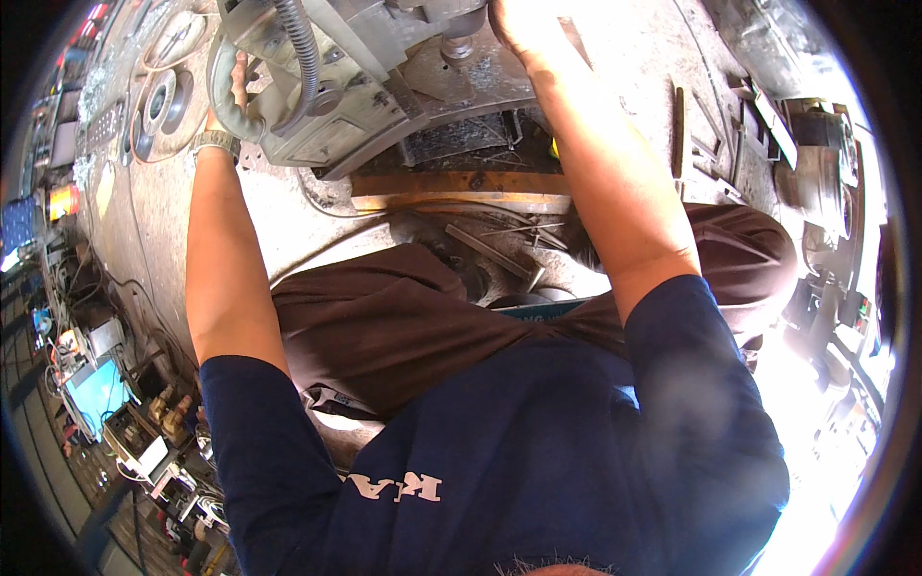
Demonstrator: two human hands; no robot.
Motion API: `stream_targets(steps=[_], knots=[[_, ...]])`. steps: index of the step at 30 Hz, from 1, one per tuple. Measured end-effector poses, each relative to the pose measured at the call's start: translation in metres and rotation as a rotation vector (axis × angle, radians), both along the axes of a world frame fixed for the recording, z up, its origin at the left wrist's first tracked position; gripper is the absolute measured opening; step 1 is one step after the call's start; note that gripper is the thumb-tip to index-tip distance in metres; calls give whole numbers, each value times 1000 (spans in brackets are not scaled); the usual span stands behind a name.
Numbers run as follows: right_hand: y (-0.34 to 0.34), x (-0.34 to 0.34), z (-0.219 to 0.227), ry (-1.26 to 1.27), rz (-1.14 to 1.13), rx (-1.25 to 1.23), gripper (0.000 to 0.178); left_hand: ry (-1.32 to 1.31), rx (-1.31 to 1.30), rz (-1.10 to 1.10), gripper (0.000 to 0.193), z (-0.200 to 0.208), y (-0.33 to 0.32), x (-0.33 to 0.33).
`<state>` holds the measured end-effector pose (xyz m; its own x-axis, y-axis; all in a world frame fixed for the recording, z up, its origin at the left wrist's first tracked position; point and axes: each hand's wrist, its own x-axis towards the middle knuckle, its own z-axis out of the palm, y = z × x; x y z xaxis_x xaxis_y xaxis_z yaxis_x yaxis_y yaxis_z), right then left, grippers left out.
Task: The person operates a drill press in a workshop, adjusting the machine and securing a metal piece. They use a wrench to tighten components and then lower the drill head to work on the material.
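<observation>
Head view: a grey-green machine housing (336, 130) is seen at the top, beyond the person's folded legs (384, 298), with its loop handle (220, 91) wrapped by the fingers of the left hand (240, 81). The right hand (519, 27), washed out and cut by the upper edge, is held beside a metal spindle (460, 46); whether anything is gripped cannot be told. The machine is apparently being steadied or worked; for the next move, a firm handle grip seems called for. Below the housing, a rusty bar (471, 182) is laid crosswise, with metal strips (488, 252) nearer. Farther left, an open-topped box (117, 442) is seen, its contents unclear.
</observation>
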<state>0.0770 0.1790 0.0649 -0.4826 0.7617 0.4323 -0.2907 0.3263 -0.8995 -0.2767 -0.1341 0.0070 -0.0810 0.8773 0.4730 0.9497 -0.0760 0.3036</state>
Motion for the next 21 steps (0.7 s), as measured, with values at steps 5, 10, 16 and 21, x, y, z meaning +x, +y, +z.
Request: stream_targets(steps=[5, 10, 16, 21], knots=[[-9, -7, 4, 57, -28, 34, 59, 95, 49, -20, 109, 9, -11, -7], [-8, -6, 4, 35, 33, 30, 58, -371, 55, 75, 86, 6, -9, -3], [-9, -2, 15, 140, 122, 30, 57, -402, 19, 285, 46, 27, 5, 39], [-12, -4, 20, 170, 143, 52, 56, -89, 16, 237, 42, 31, -3, 29]])
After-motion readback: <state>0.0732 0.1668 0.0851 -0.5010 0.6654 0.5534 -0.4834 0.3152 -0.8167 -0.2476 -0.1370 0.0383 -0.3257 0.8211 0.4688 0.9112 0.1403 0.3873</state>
